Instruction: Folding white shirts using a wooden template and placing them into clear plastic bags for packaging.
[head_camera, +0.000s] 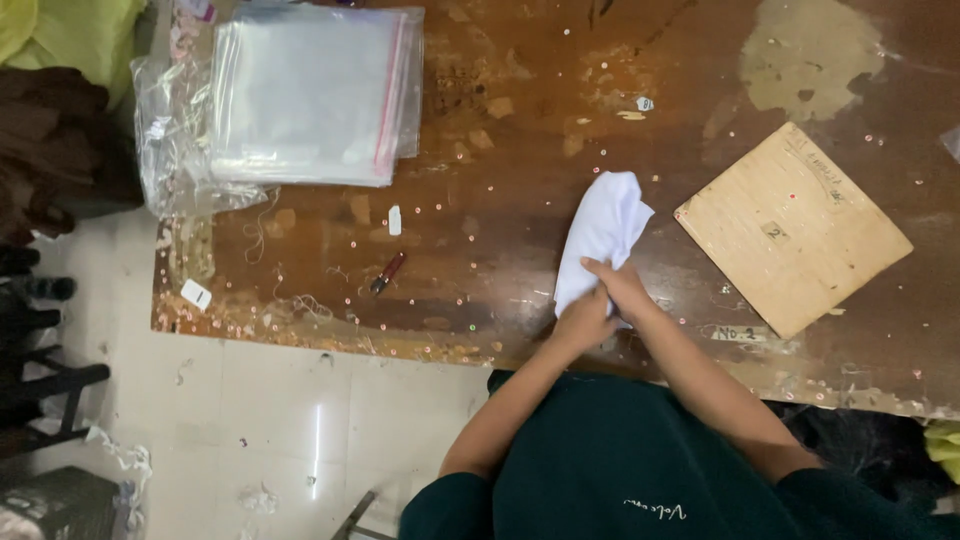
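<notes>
Both hands (600, 300) press white cloth (603, 225), apparently pinched under fingers (598, 266)

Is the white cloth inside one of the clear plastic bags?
No, the white cloth lies bare on the brown table under both hands, far from the stack of clear plastic bags.

light: dim, warm | glare: streak on floor tile (317, 450) | focus: soft throughout | edges: dark corners

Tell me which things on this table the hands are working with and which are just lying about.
In hand: white cloth, held by left hand and right hand.
Lying about: clear plastic bags, cardboard square, red pen, small white tags.
</notes>
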